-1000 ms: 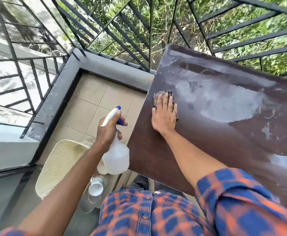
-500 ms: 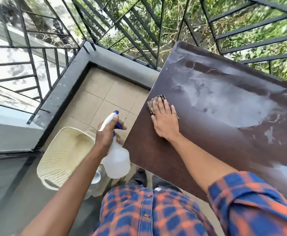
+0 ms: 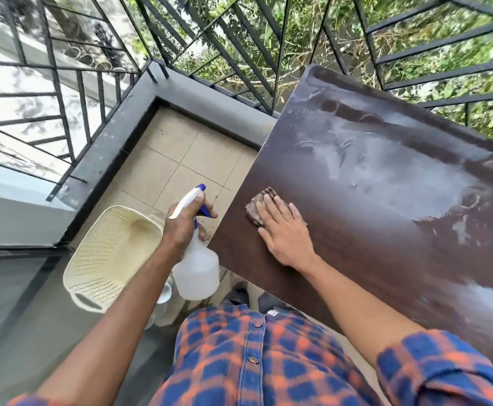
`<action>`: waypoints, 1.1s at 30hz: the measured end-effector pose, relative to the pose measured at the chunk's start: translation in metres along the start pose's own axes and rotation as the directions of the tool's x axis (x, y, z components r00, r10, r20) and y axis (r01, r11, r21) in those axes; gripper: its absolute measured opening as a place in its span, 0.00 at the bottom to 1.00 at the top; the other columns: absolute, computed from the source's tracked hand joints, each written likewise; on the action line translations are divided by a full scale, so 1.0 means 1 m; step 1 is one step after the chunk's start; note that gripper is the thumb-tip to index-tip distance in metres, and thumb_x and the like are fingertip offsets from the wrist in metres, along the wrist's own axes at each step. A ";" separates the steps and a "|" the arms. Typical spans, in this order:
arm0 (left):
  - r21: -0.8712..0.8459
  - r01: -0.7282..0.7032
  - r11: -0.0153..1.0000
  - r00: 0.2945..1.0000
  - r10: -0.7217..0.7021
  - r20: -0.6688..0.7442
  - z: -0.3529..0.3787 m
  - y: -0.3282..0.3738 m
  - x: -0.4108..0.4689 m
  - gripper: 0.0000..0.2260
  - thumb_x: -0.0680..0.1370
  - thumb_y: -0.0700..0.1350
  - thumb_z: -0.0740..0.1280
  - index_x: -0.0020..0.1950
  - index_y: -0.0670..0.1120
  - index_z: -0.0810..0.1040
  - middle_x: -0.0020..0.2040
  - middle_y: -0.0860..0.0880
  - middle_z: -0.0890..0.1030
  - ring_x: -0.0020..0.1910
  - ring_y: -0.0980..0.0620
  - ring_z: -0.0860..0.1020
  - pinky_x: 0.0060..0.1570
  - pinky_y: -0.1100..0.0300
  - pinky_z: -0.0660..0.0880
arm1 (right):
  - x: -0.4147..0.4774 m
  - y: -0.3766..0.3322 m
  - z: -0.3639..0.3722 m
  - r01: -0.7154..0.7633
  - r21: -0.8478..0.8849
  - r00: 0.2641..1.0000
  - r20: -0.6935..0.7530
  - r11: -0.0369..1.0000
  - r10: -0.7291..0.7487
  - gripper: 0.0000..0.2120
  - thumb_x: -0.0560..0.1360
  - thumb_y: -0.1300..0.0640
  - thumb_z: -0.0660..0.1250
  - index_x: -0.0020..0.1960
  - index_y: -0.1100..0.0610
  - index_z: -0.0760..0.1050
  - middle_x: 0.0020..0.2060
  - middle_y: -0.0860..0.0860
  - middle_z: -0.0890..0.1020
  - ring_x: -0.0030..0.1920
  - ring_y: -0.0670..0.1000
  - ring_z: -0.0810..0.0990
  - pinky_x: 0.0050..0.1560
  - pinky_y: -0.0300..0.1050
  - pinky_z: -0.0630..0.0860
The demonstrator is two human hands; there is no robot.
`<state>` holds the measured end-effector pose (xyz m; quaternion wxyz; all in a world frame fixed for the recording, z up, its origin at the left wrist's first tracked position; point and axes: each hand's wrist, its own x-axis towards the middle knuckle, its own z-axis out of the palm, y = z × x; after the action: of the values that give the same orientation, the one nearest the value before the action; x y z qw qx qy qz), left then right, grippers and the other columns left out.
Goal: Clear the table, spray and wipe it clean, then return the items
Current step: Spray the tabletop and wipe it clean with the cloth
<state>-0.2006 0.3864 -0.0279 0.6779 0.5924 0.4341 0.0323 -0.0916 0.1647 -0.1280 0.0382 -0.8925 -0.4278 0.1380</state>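
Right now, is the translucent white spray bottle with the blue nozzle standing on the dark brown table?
No, the left hand holds the spray bottle in the air beside the table, above the floor.

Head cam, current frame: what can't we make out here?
- Cloth: mostly covered by the right hand; only a crumpled corner shows, so its size is unclear.
- Spray bottle: the left hand covers the trigger and neck; fill level unreadable through the cloudy plastic.
- Clear item on the floor: hidden behind the left forearm and bottle.
- Table: right side cut off by the frame edge; legs unseen.
- Basket: no contents can be made out.
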 end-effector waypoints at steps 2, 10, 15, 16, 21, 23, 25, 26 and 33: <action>0.018 -0.041 0.999 0.999 0.041 0.007 -0.004 -0.002 -0.004 0.21 0.84 0.53 0.62 0.47 0.36 0.79 0.44 0.35 0.83 0.23 0.47 0.72 0.24 0.60 0.70 | 0.017 0.007 -0.011 -0.125 0.007 0.992 -0.006 0.992 0.125 0.29 0.83 0.45 0.53 0.82 0.51 0.53 0.82 0.49 0.54 0.81 0.53 0.52 0.79 0.57 0.51; 0.015 -0.018 1.000 0.999 0.019 -0.030 -0.018 -0.017 -0.013 0.17 0.83 0.53 0.64 0.42 0.43 0.80 0.41 0.38 0.82 0.22 0.50 0.72 0.25 0.58 0.70 | 0.026 -0.083 0.003 0.266 0.046 0.952 0.142 0.963 -0.270 0.27 0.84 0.48 0.52 0.82 0.49 0.54 0.81 0.47 0.54 0.81 0.54 0.50 0.79 0.57 0.47; -0.007 0.009 1.000 0.999 -0.009 -0.040 -0.024 -0.017 -0.015 0.17 0.79 0.57 0.66 0.41 0.45 0.81 0.42 0.40 0.83 0.25 0.50 0.73 0.24 0.59 0.70 | -0.029 -0.071 0.018 0.463 0.037 0.877 0.125 0.886 -0.463 0.27 0.81 0.50 0.52 0.80 0.49 0.60 0.80 0.47 0.61 0.80 0.54 0.59 0.78 0.56 0.54; -0.004 0.018 1.000 0.999 -0.019 -0.036 -0.024 -0.018 -0.015 0.18 0.78 0.58 0.66 0.40 0.44 0.81 0.42 0.40 0.83 0.25 0.49 0.73 0.24 0.59 0.70 | -0.042 -0.060 0.020 0.463 0.032 0.880 0.105 0.886 -0.463 0.27 0.80 0.49 0.52 0.80 0.49 0.61 0.79 0.48 0.62 0.79 0.54 0.61 0.78 0.55 0.56; 0.061 0.044 0.997 0.998 -0.047 0.050 -0.012 -0.018 -0.005 0.18 0.82 0.55 0.66 0.42 0.43 0.81 0.43 0.37 0.83 0.34 0.38 0.75 0.24 0.60 0.70 | -0.132 0.010 0.029 0.061 0.116 0.998 -0.011 0.991 -0.061 0.28 0.81 0.45 0.59 0.79 0.48 0.62 0.80 0.47 0.60 0.80 0.52 0.58 0.76 0.57 0.61; 0.094 0.034 0.995 0.994 -0.043 0.104 0.000 -0.014 0.000 0.18 0.83 0.55 0.65 0.43 0.43 0.80 0.43 0.39 0.83 0.29 0.42 0.74 0.25 0.60 0.70 | -0.168 0.037 0.027 -0.217 0.158 0.974 -0.026 0.963 0.224 0.28 0.81 0.44 0.57 0.79 0.49 0.63 0.79 0.48 0.60 0.79 0.52 0.59 0.73 0.60 0.65; 0.124 0.025 0.992 0.989 -0.042 0.139 0.012 -0.009 0.005 0.18 0.83 0.55 0.65 0.43 0.43 0.80 0.42 0.41 0.84 0.22 0.46 0.70 0.25 0.61 0.69 | -0.189 0.054 0.025 -0.484 0.206 0.868 -0.010 0.850 0.497 0.29 0.80 0.42 0.55 0.79 0.51 0.62 0.80 0.49 0.60 0.80 0.53 0.58 0.75 0.61 0.62; 0.136 0.017 0.991 0.989 -0.037 0.144 0.017 -0.006 0.007 0.17 0.83 0.56 0.65 0.42 0.44 0.80 0.41 0.43 0.84 0.21 0.46 0.70 0.25 0.61 0.69 | -0.191 0.055 0.025 -0.584 0.227 0.798 -0.013 0.779 0.602 0.30 0.80 0.42 0.54 0.80 0.52 0.62 0.80 0.50 0.61 0.80 0.54 0.58 0.76 0.61 0.60; 0.153 -0.039 0.987 0.985 0.012 0.174 0.037 0.011 0.017 0.18 0.83 0.56 0.65 0.41 0.46 0.80 0.41 0.44 0.85 0.19 0.47 0.69 0.25 0.62 0.69 | -0.087 -0.018 0.016 -0.573 0.163 0.808 -0.052 0.803 0.587 0.30 0.82 0.47 0.54 0.82 0.54 0.55 0.81 0.54 0.57 0.80 0.60 0.56 0.78 0.60 0.52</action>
<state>-0.1620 0.3705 -0.0313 0.6639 0.6498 0.3675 -0.0445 -0.1612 0.1079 -0.1216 0.0780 -0.9813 -0.1213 0.1278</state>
